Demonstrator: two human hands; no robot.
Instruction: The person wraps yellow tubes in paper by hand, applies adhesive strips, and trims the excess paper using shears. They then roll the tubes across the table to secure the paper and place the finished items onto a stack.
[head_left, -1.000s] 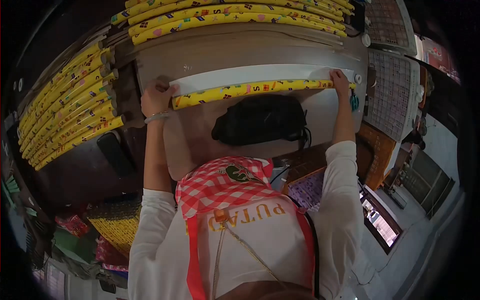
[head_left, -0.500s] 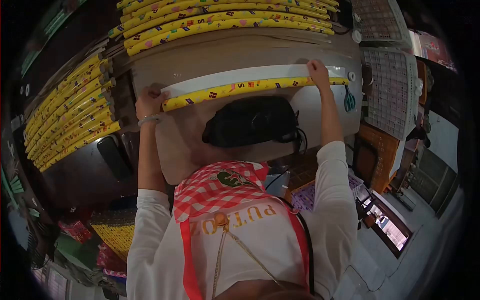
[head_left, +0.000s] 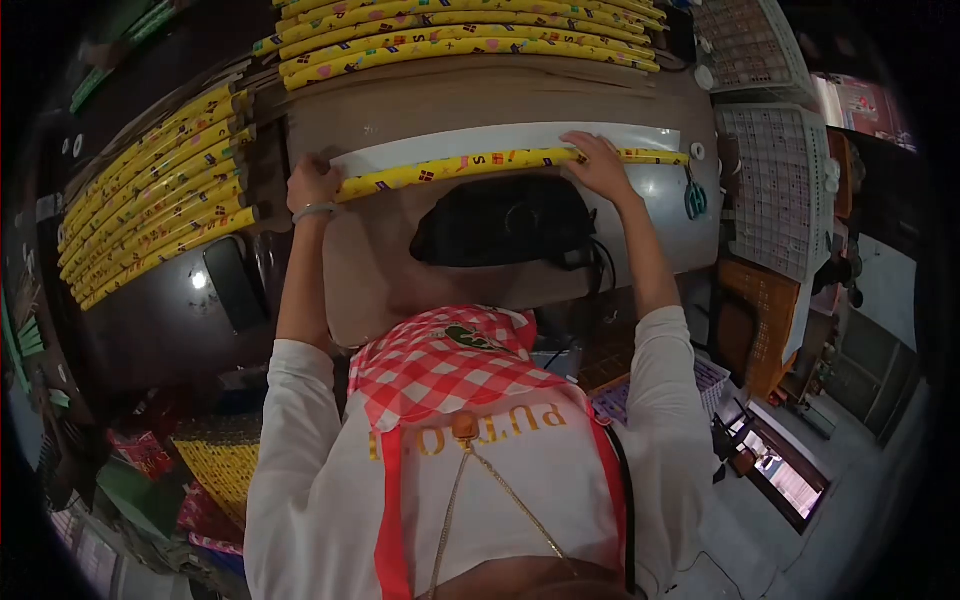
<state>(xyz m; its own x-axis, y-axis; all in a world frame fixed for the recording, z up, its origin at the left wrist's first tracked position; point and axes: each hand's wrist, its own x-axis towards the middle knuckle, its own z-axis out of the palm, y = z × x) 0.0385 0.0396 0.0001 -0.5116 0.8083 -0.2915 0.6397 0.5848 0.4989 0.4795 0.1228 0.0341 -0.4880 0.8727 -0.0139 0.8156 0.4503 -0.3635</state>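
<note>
Head view: the right hand had just slid from near the right end of the yellow patterned roll toward its middle, fingers going from a pinch to a loose spread. That likely meant it was working along the length, with the right end left unheld. The left hand stayed at the left end, fingers curled narrow — couldn't tell whether they pinched paper or just pressed.

The roll lay across the desk, between the hands and on past the right one, which lay over it, touching. A white strip, probably the sheet's plain side, ran along its far edge. Black bag just on the near side; scissors and a tape roll near the right end. More yellow rolls lay beyond — apart from both hands.
</note>
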